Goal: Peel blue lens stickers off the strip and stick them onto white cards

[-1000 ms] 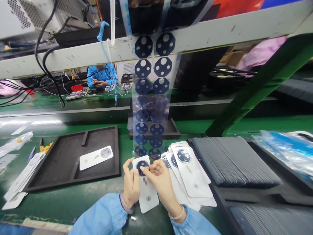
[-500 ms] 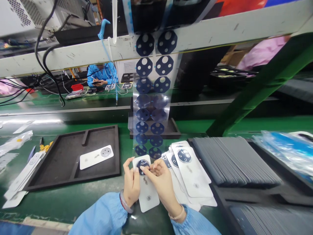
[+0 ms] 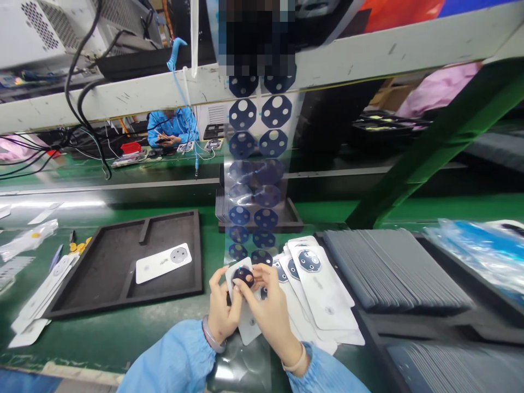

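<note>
My left hand (image 3: 223,311) grips the left edge of a white phone back cover (image 3: 245,322), held tilted just above the green bench. My right hand (image 3: 266,305) pinches at the dark round camera ring (image 3: 243,277) at the top of that cover. A clear film strip (image 3: 254,180) carrying pairs of dark octagonal stickers hangs from the shelf down to just behind my hands. To the right lies a fanned pile of white back covers (image 3: 319,289).
A black foam tray (image 3: 110,267) at the left holds one white cover (image 3: 162,262). Stacked grey sheets (image 3: 388,273) fill black trays at the right, blue bags (image 3: 478,251) beyond. Loose white strips (image 3: 36,300) lie far left. Another person in blue (image 3: 172,126) works at the far bench.
I have lifted and tilted the cover toward me, and my hands have shifted slightly right. My right fingers now cover more of the camera ring.
</note>
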Action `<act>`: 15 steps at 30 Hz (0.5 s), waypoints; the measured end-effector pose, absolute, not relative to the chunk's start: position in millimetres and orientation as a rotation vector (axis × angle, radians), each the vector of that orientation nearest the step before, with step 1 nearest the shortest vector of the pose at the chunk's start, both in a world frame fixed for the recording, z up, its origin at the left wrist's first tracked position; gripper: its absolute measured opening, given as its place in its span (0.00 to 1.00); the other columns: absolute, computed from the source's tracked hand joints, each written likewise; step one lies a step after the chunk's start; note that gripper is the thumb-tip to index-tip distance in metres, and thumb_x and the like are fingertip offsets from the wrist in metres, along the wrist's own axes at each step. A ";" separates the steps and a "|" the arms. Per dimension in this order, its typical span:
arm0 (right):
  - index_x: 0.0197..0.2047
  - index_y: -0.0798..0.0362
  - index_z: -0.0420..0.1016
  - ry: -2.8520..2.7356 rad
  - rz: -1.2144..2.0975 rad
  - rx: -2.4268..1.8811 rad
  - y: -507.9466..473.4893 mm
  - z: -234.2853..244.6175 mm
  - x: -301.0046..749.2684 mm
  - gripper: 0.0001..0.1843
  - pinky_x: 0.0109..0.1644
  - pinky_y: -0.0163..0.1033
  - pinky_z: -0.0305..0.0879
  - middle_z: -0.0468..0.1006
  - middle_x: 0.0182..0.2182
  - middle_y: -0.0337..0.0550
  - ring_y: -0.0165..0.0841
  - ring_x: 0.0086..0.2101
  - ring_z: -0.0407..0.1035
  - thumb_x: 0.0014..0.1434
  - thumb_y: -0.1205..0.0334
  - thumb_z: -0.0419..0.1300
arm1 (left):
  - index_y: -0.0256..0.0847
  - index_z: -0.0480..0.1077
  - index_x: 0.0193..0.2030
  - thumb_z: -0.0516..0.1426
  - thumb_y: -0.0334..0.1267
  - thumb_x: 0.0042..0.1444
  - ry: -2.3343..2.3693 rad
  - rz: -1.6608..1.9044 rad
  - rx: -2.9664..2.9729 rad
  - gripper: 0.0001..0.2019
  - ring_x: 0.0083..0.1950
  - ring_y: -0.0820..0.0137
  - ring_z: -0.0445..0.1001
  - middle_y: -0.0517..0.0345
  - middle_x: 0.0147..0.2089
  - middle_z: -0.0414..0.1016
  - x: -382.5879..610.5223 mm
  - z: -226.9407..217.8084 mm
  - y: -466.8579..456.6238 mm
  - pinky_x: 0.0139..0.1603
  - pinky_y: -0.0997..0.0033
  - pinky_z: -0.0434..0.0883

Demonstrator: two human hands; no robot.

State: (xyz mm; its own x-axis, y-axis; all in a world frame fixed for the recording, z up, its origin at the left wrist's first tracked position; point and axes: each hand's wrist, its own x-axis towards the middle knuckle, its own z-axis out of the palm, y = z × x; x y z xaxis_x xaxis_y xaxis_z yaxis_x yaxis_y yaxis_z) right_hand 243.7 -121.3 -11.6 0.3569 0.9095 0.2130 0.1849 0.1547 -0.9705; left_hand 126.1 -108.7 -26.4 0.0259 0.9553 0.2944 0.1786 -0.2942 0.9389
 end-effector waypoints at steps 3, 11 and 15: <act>0.54 0.49 0.65 -1.224 0.481 -1.335 -121.1 -14.8 244.5 0.22 0.44 0.47 0.68 0.75 0.41 0.47 0.40 0.39 0.71 0.58 0.56 0.64 | 0.36 0.74 0.46 0.58 0.44 0.59 1.223 1.342 1.586 0.14 0.57 0.52 0.72 0.38 0.56 0.67 126.6 -26.3 -108.4 0.57 0.52 0.71; 0.57 0.49 0.61 -1.118 0.848 -1.284 -115.2 -7.0 245.6 0.31 0.49 0.49 0.70 0.74 0.46 0.48 0.42 0.45 0.71 0.54 0.53 0.67 | 0.35 0.76 0.43 0.54 0.53 0.60 1.222 1.229 1.426 0.21 0.58 0.55 0.72 0.43 0.67 0.49 124.5 -25.9 -103.9 0.57 0.61 0.73; 0.57 0.48 0.60 -1.069 0.908 -1.216 -115.8 -5.3 245.4 0.31 0.49 0.47 0.70 0.74 0.48 0.47 0.40 0.46 0.72 0.54 0.54 0.66 | 0.37 0.72 0.50 0.57 0.53 0.59 1.205 1.259 1.337 0.21 0.54 0.57 0.75 0.42 0.68 0.53 126.6 -22.7 -102.6 0.54 0.62 0.74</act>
State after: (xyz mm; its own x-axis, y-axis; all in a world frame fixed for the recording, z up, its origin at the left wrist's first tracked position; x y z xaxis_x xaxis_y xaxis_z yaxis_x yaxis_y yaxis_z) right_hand 245.4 -115.8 -5.3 0.2683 0.9528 0.1424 0.0144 0.1438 -0.9895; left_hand 126.6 -102.6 -22.7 0.0021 0.9941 0.1083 0.0643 -0.1082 0.9920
